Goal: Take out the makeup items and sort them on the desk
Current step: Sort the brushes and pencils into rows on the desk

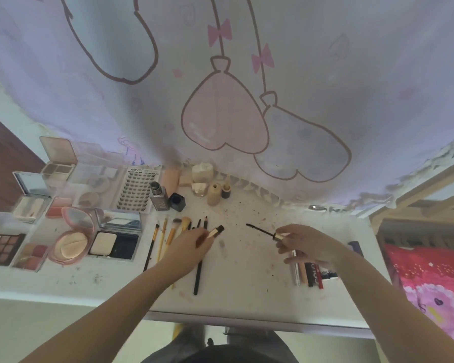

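A pale lilac curtain (312,74) printed with pink bows and heart-shaped balloons hangs behind the worktop, its hem resting on the far edge. At the right lies a bright pink bedcover (430,279) dotted with white. A dark brown cabinet (3,163) stands at the left.

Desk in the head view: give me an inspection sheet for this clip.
Surface: white desk, stained, with dark specks.
Job's things: brushes in a row at centre; open palettes and compacts at left; bottles at back; lash tray; sticks and tubes at right.
Clutter: nothing seen apart from the specks.
Hands: left hand grips a small brush; right hand holds a mascara wand.
Cables: nothing seen.
Surroundings: cartoon-print curtain behind; pink bedding at right.
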A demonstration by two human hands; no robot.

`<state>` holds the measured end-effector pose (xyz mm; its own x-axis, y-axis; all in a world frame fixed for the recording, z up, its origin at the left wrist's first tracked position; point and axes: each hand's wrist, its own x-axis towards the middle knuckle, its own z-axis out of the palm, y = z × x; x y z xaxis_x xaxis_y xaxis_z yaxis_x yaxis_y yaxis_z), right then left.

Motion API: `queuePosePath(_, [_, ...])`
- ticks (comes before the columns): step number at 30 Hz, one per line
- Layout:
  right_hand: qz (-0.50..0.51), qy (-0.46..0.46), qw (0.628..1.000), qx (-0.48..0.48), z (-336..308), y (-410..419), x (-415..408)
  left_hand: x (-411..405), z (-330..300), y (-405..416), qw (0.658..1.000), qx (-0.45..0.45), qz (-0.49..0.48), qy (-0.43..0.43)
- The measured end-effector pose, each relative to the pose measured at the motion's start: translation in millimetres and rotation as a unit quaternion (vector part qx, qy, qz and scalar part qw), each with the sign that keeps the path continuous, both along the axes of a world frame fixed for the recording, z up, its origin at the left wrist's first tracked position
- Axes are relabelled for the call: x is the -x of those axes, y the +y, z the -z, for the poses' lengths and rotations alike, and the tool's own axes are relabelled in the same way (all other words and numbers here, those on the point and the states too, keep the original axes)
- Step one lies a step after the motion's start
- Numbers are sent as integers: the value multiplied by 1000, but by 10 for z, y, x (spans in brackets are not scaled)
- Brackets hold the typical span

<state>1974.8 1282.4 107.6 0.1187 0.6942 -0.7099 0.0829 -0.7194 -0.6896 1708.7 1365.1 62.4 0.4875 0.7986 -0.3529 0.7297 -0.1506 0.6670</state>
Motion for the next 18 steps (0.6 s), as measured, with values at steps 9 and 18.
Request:
queuePosePath(9, [62, -153, 985, 49, 578, 52, 722, -727, 247, -96, 996, 25, -20, 84])
queuePosePath(18, [-103, -309, 945, 29, 774, 238, 1254, -509, 412, 128, 941, -127, 101, 296])
